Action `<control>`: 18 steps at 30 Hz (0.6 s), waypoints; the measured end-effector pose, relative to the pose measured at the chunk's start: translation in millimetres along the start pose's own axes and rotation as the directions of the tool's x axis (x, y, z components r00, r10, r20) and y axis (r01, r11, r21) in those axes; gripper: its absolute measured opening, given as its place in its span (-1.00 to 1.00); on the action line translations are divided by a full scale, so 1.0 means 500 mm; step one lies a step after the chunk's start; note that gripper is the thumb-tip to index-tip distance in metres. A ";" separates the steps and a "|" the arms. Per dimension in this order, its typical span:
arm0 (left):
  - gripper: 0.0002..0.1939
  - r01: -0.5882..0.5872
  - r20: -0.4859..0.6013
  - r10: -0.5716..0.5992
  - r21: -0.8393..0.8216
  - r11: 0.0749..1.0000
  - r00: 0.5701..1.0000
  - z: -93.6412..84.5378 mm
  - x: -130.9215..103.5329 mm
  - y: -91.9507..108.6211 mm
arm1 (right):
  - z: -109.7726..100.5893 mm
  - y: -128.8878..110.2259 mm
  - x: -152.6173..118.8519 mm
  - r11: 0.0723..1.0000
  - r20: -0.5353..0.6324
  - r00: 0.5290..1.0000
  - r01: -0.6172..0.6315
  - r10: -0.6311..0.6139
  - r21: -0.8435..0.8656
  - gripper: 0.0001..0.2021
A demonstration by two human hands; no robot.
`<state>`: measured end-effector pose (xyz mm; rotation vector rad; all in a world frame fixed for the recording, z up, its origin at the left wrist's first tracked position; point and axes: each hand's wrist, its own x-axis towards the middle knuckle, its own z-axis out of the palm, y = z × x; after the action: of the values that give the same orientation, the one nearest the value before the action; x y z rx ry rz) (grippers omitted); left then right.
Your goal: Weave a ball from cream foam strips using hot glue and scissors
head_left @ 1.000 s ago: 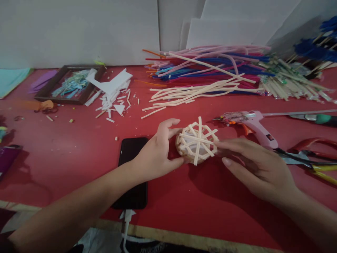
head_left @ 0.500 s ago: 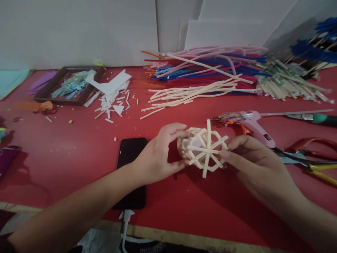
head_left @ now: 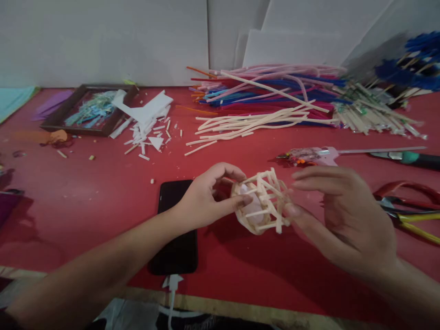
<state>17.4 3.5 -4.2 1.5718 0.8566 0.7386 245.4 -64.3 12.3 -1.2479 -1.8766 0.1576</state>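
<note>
A small cage-like frame [head_left: 271, 197] of short cream fuzzy sticks, seemingly pipe cleaners, is held above the red table, turned so its crossed sticks face right. A whitish piece [head_left: 253, 208] shows inside it. My left hand [head_left: 220, 192] is closed on the frame's left side, thumb in front and fingers behind. At the frame's right edge is my right hand [head_left: 340, 206], its thumb tip at the sticks and its fingers stretched out and apart; slight blur hides the exact contact. A pink glue gun [head_left: 326, 156] lies just beyond that hand.
Behind my hands lie cream pipe cleaners [head_left: 247, 123] and a coloured bundle. White scraps [head_left: 151, 114] and a brown tray [head_left: 51, 124] are at back left. A phone [head_left: 177, 252] with a cable sits under my left forearm. Pliers [head_left: 409, 192] and a knife [head_left: 405, 158] lie right.
The frame has been turned from its spoked face towards me to a side view. My right hand's pinch has loosened, and its fingers have lifted and spread. The left thumb has moved onto the frame's front.
</note>
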 end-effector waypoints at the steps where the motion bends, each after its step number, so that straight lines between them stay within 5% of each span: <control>1: -0.68 -0.004 0.006 0.004 0.000 1.000 1.000 0.000 -0.001 0.001 | 0.003 -0.001 0.009 0.999 0.022 1.000 0.019 -0.019 0.027 -0.79; 6: -0.89 -0.262 0.035 0.260 0.087 0.961 0.965 -0.008 -0.003 0.001 | 0.021 0.026 0.051 0.964 0.180 0.978 -0.142 0.101 0.226 -0.75; 9: -0.96 -0.411 0.057 0.409 0.219 0.885 0.911 -0.014 -0.003 -0.001 | 0.021 0.045 0.061 0.923 0.305 0.951 -0.155 0.043 0.353 -0.77; 14: -0.90 -0.603 0.098 0.628 0.425 0.675 0.772 -0.018 -0.011 -0.001 | 0.010 0.045 0.049 0.944 0.249 0.960 0.038 -0.125 0.329 -0.95; 18: -0.49 -0.646 0.087 0.653 0.293 0.705 0.752 -0.016 -0.019 -0.002 | 0.003 0.029 0.035 0.955 0.103 0.952 0.277 -0.288 0.109 -0.92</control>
<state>5.8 -0.1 -4.1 2.1954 0.4139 1.1677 252.0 -42.6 14.2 -0.9117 -2.1025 0.1652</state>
